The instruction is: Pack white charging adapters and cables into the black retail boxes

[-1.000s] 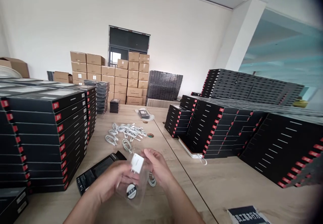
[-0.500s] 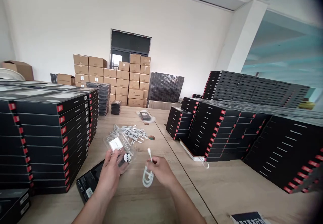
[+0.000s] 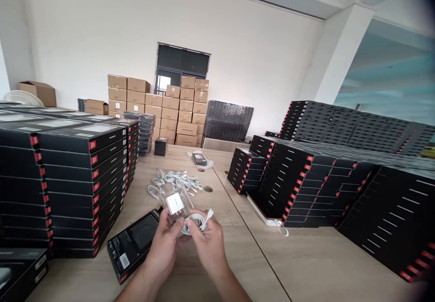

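My left hand is closed on a clear plastic tray with a white charger block in it. Held against the near end of that tray is a coiled white cable, gripped by my right hand; its connector sticks up to the right. The two hands are side by side, and my fingers partly hide the tray's near end. Just left of my left hand lies a black box on the wooden table. Beyond the tray is a loose pile of white cables.
Tall stacks of black boxes stand on the left, with more black boxes on the right. A white-edged tray sits before the right stacks. At the back are cardboard cartons and stacked dark plastic trays.
My right hand has brought the coiled cable left to the plastic tray. My left hand has moved right with the tray, uncovering more of the black box. The view has shifted slightly.
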`<state>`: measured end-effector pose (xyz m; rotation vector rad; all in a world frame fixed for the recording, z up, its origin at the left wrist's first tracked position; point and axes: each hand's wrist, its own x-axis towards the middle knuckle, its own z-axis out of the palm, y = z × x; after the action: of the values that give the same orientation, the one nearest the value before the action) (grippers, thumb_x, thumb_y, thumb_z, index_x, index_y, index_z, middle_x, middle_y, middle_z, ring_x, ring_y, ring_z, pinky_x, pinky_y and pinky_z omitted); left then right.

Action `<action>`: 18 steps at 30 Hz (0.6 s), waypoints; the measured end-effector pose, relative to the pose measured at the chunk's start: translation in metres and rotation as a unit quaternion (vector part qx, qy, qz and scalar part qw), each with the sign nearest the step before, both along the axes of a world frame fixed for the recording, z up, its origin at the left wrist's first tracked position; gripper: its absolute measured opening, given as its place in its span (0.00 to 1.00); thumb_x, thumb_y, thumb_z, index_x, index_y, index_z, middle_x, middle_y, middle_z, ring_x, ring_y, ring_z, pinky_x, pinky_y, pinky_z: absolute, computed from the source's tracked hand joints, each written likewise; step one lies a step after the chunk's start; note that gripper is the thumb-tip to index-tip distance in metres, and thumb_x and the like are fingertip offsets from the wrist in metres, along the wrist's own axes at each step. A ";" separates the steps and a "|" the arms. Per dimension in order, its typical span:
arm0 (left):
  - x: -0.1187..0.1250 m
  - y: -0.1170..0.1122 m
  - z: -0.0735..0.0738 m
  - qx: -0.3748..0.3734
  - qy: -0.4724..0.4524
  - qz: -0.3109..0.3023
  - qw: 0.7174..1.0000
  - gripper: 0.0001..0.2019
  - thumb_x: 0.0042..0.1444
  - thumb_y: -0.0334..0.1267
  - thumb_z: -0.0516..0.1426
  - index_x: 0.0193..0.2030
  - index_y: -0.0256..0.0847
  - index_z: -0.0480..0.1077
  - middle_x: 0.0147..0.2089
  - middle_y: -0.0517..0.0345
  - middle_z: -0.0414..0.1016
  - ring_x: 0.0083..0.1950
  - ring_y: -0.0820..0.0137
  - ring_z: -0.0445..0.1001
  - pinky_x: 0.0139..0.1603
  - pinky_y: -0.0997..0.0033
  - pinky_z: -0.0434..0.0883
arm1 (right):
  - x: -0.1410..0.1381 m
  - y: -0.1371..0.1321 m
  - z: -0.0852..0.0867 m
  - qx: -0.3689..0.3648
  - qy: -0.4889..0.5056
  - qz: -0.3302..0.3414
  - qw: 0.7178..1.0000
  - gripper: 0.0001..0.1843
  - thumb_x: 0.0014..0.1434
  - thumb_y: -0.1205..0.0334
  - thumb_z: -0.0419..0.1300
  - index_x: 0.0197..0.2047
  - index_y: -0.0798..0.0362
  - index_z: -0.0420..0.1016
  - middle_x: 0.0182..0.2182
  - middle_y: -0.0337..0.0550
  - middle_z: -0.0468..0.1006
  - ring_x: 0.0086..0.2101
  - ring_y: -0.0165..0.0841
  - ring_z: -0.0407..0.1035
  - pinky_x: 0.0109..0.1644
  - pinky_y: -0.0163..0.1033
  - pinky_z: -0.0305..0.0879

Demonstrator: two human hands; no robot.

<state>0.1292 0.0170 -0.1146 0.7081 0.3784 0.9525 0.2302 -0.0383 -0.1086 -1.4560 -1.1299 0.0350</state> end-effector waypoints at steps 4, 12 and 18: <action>0.002 -0.003 -0.001 -0.004 0.007 -0.014 1.000 0.24 0.45 0.43 0.68 0.48 0.47 0.67 0.49 0.53 0.77 0.50 0.60 0.76 0.47 0.60 0.73 | -0.009 -0.002 0.009 0.028 -0.135 -0.006 0.990 0.08 0.60 0.58 0.58 0.33 0.47 0.78 0.36 0.44 0.78 0.41 0.40 0.71 0.50 0.47 0.63; 0.004 -0.008 0.002 -0.012 -0.001 -0.006 1.000 0.26 0.42 0.44 0.69 0.48 0.46 0.68 0.52 0.51 0.76 0.51 0.59 0.75 0.49 0.56 0.73 | 0.011 -0.005 0.022 0.016 0.202 -0.008 0.979 0.27 0.61 0.39 0.52 0.22 0.51 0.70 0.20 0.42 0.75 0.22 0.36 0.68 0.28 0.39 0.64; 0.008 -0.012 0.001 -0.012 -0.002 -0.004 1.000 0.27 0.42 0.44 0.70 0.49 0.46 0.68 0.54 0.50 0.76 0.53 0.58 0.75 0.52 0.57 0.71 | 0.014 0.007 0.007 0.011 0.256 -0.016 0.966 0.27 0.60 0.39 0.52 0.23 0.52 0.72 0.34 0.48 0.81 0.32 0.40 0.74 0.33 0.39 0.68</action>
<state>0.1376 0.0054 -0.1137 0.6867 0.3827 0.9394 0.2440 -0.0315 -0.1014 -1.3387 -0.6801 0.3562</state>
